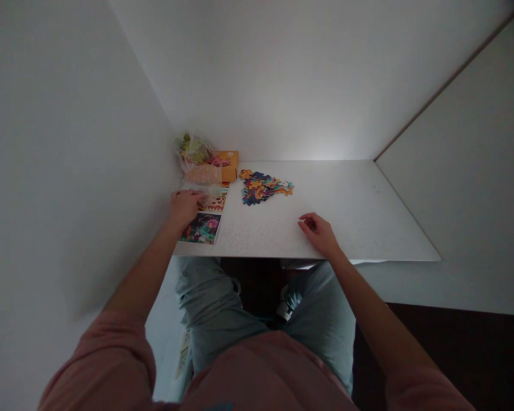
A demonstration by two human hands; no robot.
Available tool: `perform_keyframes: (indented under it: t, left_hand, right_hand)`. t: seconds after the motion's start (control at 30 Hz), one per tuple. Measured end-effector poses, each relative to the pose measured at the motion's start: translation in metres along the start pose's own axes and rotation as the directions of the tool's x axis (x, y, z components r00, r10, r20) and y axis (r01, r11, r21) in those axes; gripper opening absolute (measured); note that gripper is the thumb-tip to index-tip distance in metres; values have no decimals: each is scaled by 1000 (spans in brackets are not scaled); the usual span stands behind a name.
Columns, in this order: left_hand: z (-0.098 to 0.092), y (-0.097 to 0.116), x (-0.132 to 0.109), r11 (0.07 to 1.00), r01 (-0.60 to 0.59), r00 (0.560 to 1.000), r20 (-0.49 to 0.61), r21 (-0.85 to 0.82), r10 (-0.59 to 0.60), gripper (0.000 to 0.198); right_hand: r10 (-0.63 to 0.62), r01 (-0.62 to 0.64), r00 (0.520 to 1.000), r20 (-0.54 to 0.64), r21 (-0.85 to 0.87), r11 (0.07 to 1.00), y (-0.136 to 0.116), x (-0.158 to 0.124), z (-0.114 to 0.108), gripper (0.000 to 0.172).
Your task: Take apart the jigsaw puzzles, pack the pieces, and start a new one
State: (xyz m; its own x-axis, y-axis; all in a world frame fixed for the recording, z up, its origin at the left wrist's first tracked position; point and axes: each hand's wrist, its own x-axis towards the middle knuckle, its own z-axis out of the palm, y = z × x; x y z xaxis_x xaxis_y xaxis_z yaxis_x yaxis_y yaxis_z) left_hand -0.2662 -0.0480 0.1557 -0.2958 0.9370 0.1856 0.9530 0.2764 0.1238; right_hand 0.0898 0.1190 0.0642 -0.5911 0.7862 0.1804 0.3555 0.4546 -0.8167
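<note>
At the left end of the white desk, my left hand (186, 208) is over a spiral-bound booklet (218, 201), its fingers closed around what looks like a clear plastic bag (203, 200). The bag's outline is faint. Just below that hand lies a dark card with a colourful picture (203, 228). My right hand (320, 234) rests near the desk's front edge, fingers loosely curled and thumb apart, with nothing visible in it. Between the hands, farther back, is a loose pile of jigsaw puzzle pieces (259, 188) in orange, blue and white.
Against the back wall stand an orange box (230, 165) and a clear wrapper with green things inside (192, 149). Bubble wrap (202, 174) lies in front of them. Walls border the white desk (360, 211) at the left, back and right. My legs are below its front edge.
</note>
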Motion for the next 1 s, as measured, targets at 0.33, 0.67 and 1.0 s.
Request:
perform_keyframes:
  t: [0.33, 0.67, 1.0]
  left_hand:
    - [66, 104, 39, 992, -79, 994, 69, -103, 86, 65]
    - [105, 135, 117, 924, -322, 925, 138, -206, 353, 52]
    - [104, 104, 121, 871, -411, 867, 179, -269, 464, 56]
  right_hand:
    - [-16, 16, 998, 59, 10, 1000, 0, 2, -1, 19]
    - [-160, 159, 987, 10, -187, 969, 13, 82, -8, 38]
    - [-204, 289, 951, 234, -424, 858, 51, 167, -6, 56]
